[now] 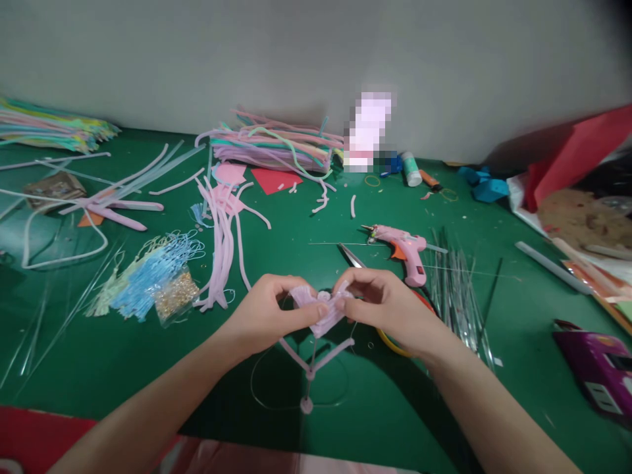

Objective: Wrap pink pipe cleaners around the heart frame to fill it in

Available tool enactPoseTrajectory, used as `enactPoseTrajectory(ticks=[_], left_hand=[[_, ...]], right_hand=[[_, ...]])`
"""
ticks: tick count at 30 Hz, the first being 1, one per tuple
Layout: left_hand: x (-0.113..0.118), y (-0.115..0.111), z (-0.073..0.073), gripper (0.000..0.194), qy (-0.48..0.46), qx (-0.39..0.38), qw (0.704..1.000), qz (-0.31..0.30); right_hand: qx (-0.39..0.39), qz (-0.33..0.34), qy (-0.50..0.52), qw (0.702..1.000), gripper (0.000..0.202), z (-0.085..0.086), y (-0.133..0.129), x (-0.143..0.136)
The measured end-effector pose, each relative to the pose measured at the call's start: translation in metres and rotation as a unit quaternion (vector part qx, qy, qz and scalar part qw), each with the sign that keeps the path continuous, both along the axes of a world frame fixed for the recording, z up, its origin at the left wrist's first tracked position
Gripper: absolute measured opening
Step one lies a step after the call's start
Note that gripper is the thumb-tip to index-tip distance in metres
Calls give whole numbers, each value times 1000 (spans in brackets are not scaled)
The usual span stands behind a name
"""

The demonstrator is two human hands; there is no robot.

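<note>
Grip: left hand (266, 309) and right hand (388, 303) pinch lilac piece (323, 321) between them, partly covering it.
Scissors (351, 257): middle hidden behind right hand.

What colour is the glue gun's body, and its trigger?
The glue gun has a pink body and an orange trigger, best seen in the head view.

The glue gun (409, 247) lies right of the craftwork (324, 322).

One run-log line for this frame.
left hand: holding pink piece; right hand: holding same piece; glue gun: lying on green table
</note>
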State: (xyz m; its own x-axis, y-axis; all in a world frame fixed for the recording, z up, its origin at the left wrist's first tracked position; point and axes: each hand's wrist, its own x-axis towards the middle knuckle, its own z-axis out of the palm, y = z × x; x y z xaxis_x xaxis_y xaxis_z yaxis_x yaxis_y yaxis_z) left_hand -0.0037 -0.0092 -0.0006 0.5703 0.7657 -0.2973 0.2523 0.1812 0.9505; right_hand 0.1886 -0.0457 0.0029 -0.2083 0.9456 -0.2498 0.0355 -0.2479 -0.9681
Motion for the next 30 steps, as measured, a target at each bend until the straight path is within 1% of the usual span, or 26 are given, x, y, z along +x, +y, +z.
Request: enactPoseTrajectory(ticks=[5, 12, 19, 25, 28, 30], left_hand=[[-2, -1, -1, 22, -3, -12, 1000, 3], [-2, -1, 0, 21, 2, -14, 1000, 8], [-1, 0, 1, 22, -12, -17, 1000, 2], [1, -2, 3, 20, -11, -15, 1000, -5], [0, -2, 3, 20, -5, -12, 1000, -4], [-1, -1, 2, 20, 0, -12, 1000, 0]], right_hand=[[-46, -31, 37, 998, 5, -1, -4, -4], [-74, -84, 72, 991, 7, -2, -10, -13], [-65, -102, 112, 986, 8, -7, -15, -19], [-57, -138, 124, 981, 12, -3, -14, -27], [-63, -157, 111, 979, 14, -3, -14, -30], [-74, -158, 89, 981, 13, -4, -16, -31]])
